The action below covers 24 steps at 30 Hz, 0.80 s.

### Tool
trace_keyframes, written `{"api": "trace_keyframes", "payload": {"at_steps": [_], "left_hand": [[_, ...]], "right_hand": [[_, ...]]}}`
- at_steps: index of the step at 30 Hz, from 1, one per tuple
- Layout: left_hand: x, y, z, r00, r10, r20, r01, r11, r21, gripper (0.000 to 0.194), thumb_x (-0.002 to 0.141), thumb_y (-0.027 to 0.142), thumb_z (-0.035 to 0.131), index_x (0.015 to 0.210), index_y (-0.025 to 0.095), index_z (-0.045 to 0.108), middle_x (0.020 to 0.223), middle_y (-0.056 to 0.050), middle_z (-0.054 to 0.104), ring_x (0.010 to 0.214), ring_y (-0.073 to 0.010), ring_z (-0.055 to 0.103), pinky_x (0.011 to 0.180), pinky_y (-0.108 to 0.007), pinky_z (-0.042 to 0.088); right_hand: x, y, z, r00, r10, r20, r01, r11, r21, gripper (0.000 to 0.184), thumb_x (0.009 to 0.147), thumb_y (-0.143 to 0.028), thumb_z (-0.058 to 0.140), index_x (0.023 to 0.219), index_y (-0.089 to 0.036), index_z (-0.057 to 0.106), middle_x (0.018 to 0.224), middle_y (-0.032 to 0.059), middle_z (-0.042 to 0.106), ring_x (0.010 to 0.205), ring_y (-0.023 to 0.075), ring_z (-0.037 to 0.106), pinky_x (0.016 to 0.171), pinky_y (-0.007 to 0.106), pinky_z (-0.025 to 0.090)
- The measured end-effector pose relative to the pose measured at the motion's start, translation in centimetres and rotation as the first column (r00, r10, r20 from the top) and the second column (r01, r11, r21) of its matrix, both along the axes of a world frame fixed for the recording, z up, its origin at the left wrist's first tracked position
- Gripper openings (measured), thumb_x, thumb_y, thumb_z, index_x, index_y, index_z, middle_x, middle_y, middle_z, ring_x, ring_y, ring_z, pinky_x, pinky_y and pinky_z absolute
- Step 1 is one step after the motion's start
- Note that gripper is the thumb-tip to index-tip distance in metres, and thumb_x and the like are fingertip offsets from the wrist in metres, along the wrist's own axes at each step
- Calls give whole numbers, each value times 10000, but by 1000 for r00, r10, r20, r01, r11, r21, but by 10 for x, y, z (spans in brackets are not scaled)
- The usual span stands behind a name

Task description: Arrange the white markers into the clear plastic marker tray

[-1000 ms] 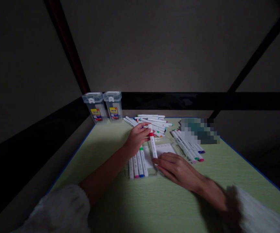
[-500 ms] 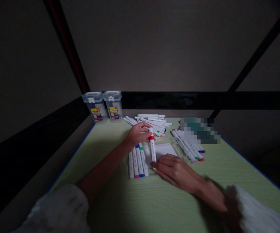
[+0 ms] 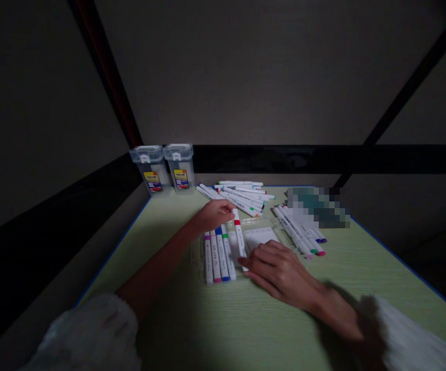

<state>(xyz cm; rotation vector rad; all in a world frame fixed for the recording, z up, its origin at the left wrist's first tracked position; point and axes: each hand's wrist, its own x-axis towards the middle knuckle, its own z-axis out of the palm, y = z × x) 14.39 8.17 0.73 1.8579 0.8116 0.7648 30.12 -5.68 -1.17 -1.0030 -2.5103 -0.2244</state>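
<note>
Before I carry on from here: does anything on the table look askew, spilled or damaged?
No spill or damage shows. The back pile of markers lies criss-crossed, unlike the four lined-up markers in the clear case. At right, a pixelated patch hides what's beneath.

Nothing readable for certain: no brand, word or number I'd sign off on. Where print shows: left plastic box (image 3: 137, 157), left of centre in frame, has a yellow-topped label (image 3: 153, 182) with a red patch at its upper right, a dark line of lettering and a darker lower part. Too small to read. Right plastic box (image 3: 171, 164), just beside it: matching label (image 3: 181, 179), same problem. Red-banded marker (image 3: 240, 242), frame centre: faint barrel print, illegible. Row of four markers (image 3: 216, 257), lower centre: dark barrel characters, also illegible. Pixelated patch (image 3: 318, 207), right of centre: can't make anything out.
</note>
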Motion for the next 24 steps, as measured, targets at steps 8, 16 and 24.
{"api": "trace_keyframes", "payload": {"at_steps": [8, 16, 24], "left_hand": [[-6, 1, -14, 975, 102, -198, -52, 969, 243, 146, 631, 148, 541, 714, 155, 660, 762, -38, 625, 745, -165, 541, 707, -254, 416], [-7, 2, -15, 955, 107, -276, -24, 958, 287, 167, 614, 96, 521, 651, 165, 668, 717, -39, 645, 713, -168, 543, 714, -250, 406], [-10, 9, -28, 958, 117, -262, -8, 924, 383, 161, 608, 95, 528, 617, 187, 660, 675, -26, 637, 707, -152, 535, 771, -253, 393]], "right_hand": [[-1, 0, -1, 1000, 0, -21, -1, 999, -39, 271, 877, -256, 353, 992, -164, 581, 714, 28, 553, 676, 154, 481, 611, 295, 326], [0, 0, -2, 1000, -9, -15, 7, 995, -101, 242, 873, -256, 372, 968, -166, 575, 726, 26, 544, 691, 155, 479, 628, 293, 318], [-1, 1, -4, 1000, -4, -23, 1, 991, -133, 255, 877, -262, 370, 1001, -172, 573, 720, 19, 540, 686, 143, 483, 633, 282, 324]]}}
